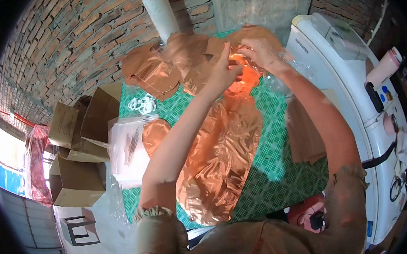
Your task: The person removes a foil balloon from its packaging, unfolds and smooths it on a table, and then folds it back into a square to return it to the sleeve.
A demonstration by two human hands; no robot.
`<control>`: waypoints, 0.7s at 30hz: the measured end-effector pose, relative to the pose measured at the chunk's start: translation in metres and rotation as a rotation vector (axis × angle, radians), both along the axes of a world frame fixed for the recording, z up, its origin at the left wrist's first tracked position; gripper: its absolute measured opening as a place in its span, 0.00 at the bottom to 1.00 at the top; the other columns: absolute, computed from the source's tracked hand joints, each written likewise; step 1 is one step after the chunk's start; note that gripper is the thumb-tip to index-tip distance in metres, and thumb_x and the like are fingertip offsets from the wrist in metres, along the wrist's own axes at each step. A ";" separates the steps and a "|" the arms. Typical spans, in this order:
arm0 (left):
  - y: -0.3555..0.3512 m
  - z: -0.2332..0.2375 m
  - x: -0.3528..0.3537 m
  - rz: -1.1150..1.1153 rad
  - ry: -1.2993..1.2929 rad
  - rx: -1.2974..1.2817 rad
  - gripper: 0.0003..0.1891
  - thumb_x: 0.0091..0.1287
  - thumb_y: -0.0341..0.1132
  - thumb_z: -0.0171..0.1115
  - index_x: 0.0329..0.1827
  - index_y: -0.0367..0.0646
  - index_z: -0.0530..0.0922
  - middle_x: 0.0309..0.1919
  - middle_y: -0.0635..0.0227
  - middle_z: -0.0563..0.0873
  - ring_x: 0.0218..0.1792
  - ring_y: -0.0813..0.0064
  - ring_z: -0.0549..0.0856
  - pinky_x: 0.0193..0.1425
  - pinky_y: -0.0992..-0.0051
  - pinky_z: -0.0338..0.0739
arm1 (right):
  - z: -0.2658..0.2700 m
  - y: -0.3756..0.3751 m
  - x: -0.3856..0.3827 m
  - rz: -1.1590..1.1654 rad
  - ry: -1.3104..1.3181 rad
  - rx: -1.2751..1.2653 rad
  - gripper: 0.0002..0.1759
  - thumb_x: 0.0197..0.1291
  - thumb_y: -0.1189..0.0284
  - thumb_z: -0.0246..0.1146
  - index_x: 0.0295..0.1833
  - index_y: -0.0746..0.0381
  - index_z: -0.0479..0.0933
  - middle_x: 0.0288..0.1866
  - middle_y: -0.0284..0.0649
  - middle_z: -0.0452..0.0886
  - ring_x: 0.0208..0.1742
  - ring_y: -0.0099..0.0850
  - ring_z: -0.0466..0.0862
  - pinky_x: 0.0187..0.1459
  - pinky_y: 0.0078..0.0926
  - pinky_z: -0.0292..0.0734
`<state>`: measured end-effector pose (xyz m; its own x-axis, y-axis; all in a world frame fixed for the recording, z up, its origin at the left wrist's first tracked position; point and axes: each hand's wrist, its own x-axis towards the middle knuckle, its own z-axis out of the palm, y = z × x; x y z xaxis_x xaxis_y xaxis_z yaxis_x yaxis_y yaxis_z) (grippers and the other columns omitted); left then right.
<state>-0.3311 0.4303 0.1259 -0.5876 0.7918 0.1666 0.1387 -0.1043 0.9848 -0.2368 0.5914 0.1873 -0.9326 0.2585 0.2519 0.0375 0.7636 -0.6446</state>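
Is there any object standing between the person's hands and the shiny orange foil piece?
Nothing visible: the left hand and right hand are both at the shiny orange foil piece, around its far end.

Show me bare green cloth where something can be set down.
Bare: the cloth between the large foil and the brown stack. Crowded: the far end, with foil pieces, left hand and right hand; the left side, with plastic sleeves and white rings.
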 end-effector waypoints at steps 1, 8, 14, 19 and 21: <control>0.015 -0.006 -0.014 0.003 0.077 -0.014 0.25 0.77 0.34 0.64 0.76 0.45 0.75 0.52 0.61 0.87 0.47 0.73 0.89 0.46 0.69 0.88 | 0.004 -0.001 -0.001 0.027 -0.077 -0.088 0.15 0.72 0.60 0.65 0.45 0.63 0.81 0.38 0.49 0.87 0.41 0.46 0.87 0.45 0.43 0.79; 0.068 0.010 -0.067 0.201 0.120 0.173 0.16 0.78 0.43 0.63 0.55 0.40 0.87 0.42 0.67 0.93 0.45 0.71 0.92 0.41 0.71 0.86 | 0.002 0.011 -0.017 -0.025 0.484 -0.093 0.21 0.74 0.62 0.66 0.63 0.64 0.75 0.41 0.42 0.88 0.43 0.31 0.87 0.49 0.31 0.82; 0.059 0.061 -0.085 0.055 -0.027 0.149 0.24 0.86 0.50 0.48 0.66 0.39 0.79 0.55 0.56 0.90 0.54 0.65 0.90 0.59 0.66 0.84 | -0.039 0.049 -0.037 -0.387 0.350 0.684 0.54 0.63 0.50 0.74 0.85 0.63 0.55 0.75 0.53 0.75 0.75 0.44 0.76 0.75 0.40 0.69; 0.056 0.074 -0.076 0.004 -0.072 0.169 0.23 0.86 0.49 0.47 0.64 0.39 0.79 0.55 0.56 0.90 0.55 0.65 0.89 0.66 0.62 0.79 | -0.050 0.078 -0.072 -0.284 0.077 0.054 0.64 0.52 0.45 0.77 0.85 0.65 0.54 0.79 0.58 0.70 0.80 0.53 0.69 0.79 0.41 0.64; 0.049 0.076 -0.070 -0.010 -0.145 0.212 0.20 0.85 0.48 0.50 0.59 0.42 0.81 0.53 0.60 0.91 0.56 0.66 0.88 0.69 0.60 0.75 | -0.054 0.088 -0.080 -0.180 0.029 -0.117 0.64 0.50 0.43 0.77 0.84 0.67 0.59 0.77 0.59 0.73 0.79 0.55 0.70 0.78 0.42 0.66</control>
<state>-0.4015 0.4789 0.2022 -0.6097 0.7542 0.2438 -0.0044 -0.3108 0.9505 -0.3165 0.6792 0.1338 -0.8617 0.4490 0.2366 0.1462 0.6660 -0.7315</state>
